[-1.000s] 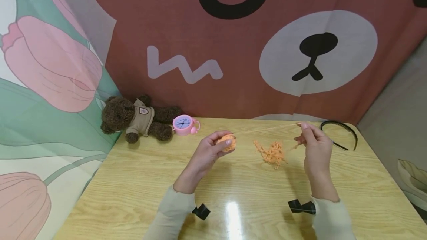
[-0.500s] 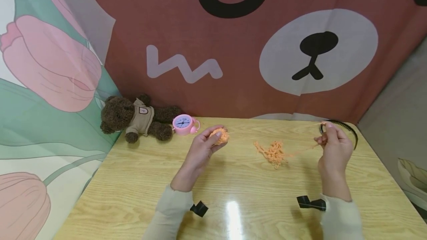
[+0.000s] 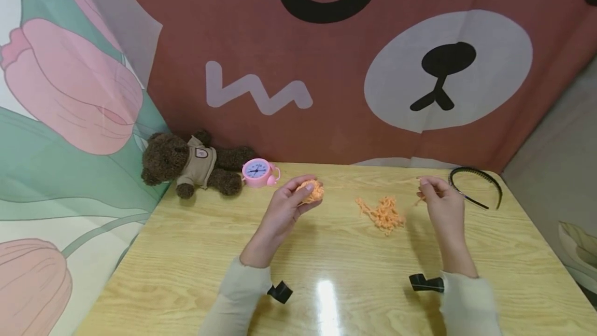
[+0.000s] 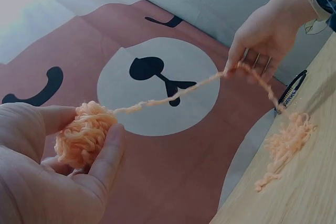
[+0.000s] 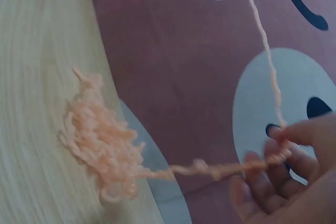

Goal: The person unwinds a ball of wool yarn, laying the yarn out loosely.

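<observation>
Your left hand has its grip clamped on a small ball of orange yarn, held above the table. Your right hand has its grip pinched together on a strand running from the ball to a loose heap near the table's far edge. A black headband lies at the far right corner. Left along the far edge sits a pink alarm clock, its figures too small to read; a brown teddy bear lies at the far left corner, its shirt badge illegible.
</observation>
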`<action>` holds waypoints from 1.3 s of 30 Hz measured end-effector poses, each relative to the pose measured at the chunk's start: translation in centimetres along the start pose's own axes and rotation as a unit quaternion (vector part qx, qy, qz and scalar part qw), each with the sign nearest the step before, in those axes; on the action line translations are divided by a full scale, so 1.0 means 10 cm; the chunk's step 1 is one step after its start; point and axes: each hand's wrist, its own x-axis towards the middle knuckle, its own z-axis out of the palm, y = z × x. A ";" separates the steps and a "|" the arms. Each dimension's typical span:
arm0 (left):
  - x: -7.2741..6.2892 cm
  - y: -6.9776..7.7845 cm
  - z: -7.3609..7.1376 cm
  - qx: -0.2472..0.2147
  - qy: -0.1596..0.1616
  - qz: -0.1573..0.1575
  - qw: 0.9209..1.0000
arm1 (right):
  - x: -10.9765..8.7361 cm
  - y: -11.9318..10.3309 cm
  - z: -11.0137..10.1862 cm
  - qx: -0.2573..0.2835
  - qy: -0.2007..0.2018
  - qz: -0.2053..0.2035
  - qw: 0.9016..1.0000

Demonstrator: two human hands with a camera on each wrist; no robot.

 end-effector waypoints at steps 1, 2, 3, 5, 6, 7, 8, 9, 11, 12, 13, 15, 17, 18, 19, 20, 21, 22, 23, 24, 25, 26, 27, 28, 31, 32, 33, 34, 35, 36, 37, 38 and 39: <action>0.00 0.00 0.01 0.003 -0.002 0.000 1.000 | -0.01 0.00 0.03 -0.031 -0.017 -0.016 0.999; 0.00 0.00 0.01 0.004 -0.003 -0.001 1.000 | -0.02 0.01 0.05 -0.053 -0.032 -0.030 0.998; 0.00 -0.01 0.01 0.005 -0.003 -0.002 1.000 | -0.03 0.02 0.07 -0.070 -0.045 -0.045 0.995; 0.00 -0.01 0.02 0.009 -0.004 -0.005 1.000 | -0.04 0.03 0.12 -0.093 -0.064 -0.066 0.991; -0.01 -0.02 0.02 0.009 -0.004 -0.007 1.000 | -0.05 0.04 0.14 -0.099 -0.071 -0.072 0.990; -0.01 -0.02 0.02 0.009 -0.003 -0.010 1.000 | -0.05 0.05 0.16 -0.105 -0.076 -0.078 0.989; -0.01 -0.03 0.02 0.009 -0.003 -0.013 1.000 | -0.06 0.06 0.18 -0.108 -0.081 -0.083 0.987; -0.01 -0.03 0.02 0.009 -0.003 -0.015 1.000 | -0.07 0.06 0.19 -0.110 -0.086 -0.085 0.987; -0.01 -0.04 0.01 0.011 -0.005 -0.017 1.000 | -0.08 0.06 0.22 -0.110 -0.095 -0.092 0.985; 0.00 -0.04 0.02 0.010 -0.005 -0.018 1.000 | -0.09 0.05 0.23 -0.108 -0.098 -0.097 0.984; 0.00 -0.05 0.02 0.012 -0.007 -0.018 1.000 | -0.10 0.04 0.25 -0.105 -0.101 -0.103 0.984; 0.00 -0.05 0.03 0.012 -0.012 -0.018 1.000 | -0.13 0.01 0.30 -0.095 -0.109 -0.117 0.983; 0.00 -0.06 0.05 0.017 -0.020 -0.018 1.000 | -0.18 -0.03 0.36 -0.080 -0.124 -0.134 0.980; -0.01 -0.06 0.06 0.018 -0.024 -0.020 0.999 | -0.21 -0.06 0.39 -0.071 -0.135 -0.142 0.978; -0.01 -0.07 0.07 0.021 -0.029 -0.021 0.999 | -0.25 -0.09 0.43 -0.062 -0.149 -0.151 0.975; -0.01 -0.07 0.08 0.025 -0.034 -0.023 0.999 | -0.29 -0.12 0.47 -0.053 -0.163 -0.161 0.972; -0.01 -0.08 0.09 0.029 -0.038 -0.026 0.999 | -0.33 -0.15 0.50 -0.045 -0.179 -0.169 0.968; -0.02 -0.08 0.11 0.036 -0.042 -0.028 0.998 | -0.38 -0.18 0.54 -0.035 -0.196 -0.175 0.964; -0.02 -0.08 0.12 0.041 -0.046 -0.030 0.998 | -0.42 -0.21 0.58 -0.030 -0.211 -0.182 0.960; -0.02 -0.09 0.13 0.044 -0.049 -0.031 0.997 | -0.47 -0.24 0.61 -0.026 -0.224 -0.189 0.956; -0.02 -0.10 0.13 0.049 -0.053 -0.032 0.997 | -0.51 -0.26 0.65 -0.022 -0.234 -0.198 0.952; -0.02 -0.11 0.13 0.053 -0.056 -0.033 0.996 | -0.55 -0.28 0.68 -0.019 -0.241 -0.206 0.948; -0.02 -0.11 0.13 0.056 -0.058 -0.034 0.996 | -0.59 -0.30 0.70 -0.019 -0.244 -0.211 0.946; -0.03 -0.12 0.13 0.060 -0.062 -0.034 0.996 | -0.61 -0.31 0.73 -0.021 -0.245 -0.216 0.945; -0.04 -0.13 0.13 0.071 -0.075 -0.036 0.994 | -0.67 -0.34 0.77 -0.033 -0.232 -0.224 0.946; -0.04 -0.13 0.13 0.074 -0.080 -0.037 0.993 | -0.69 -0.34 0.78 -0.040 -0.227 -0.222 0.947; -0.05 -0.13 0.14 0.078 -0.084 -0.038 0.993 | -0.69 -0.35 0.79 -0.046 -0.223 -0.219 0.949; -0.05 -0.13 0.14 0.084 -0.088 -0.038 0.992 | -0.70 -0.35 0.79 -0.053 -0.220 -0.216 0.950; -0.05 -0.14 0.14 0.087 -0.090 -0.039 0.991 | -0.70 -0.35 0.79 -0.058 -0.217 -0.214 0.951; -0.05 -0.14 0.14 0.089 -0.089 -0.039 0.991 | -0.70 -0.36 0.79 -0.061 -0.214 -0.211 0.952; -0.05 -0.14 0.14 0.089 -0.085 -0.039 0.992 | -0.69 -0.35 0.78 -0.065 -0.210 -0.208 0.953; -0.05 -0.14 0.14 0.088 -0.079 -0.038 0.992 | -0.68 -0.35 0.76 -0.067 -0.205 -0.204 0.955; -0.05 -0.13 0.14 0.087 -0.071 -0.036 0.993 | -0.67 -0.35 0.75 -0.066 -0.199 -0.202 0.957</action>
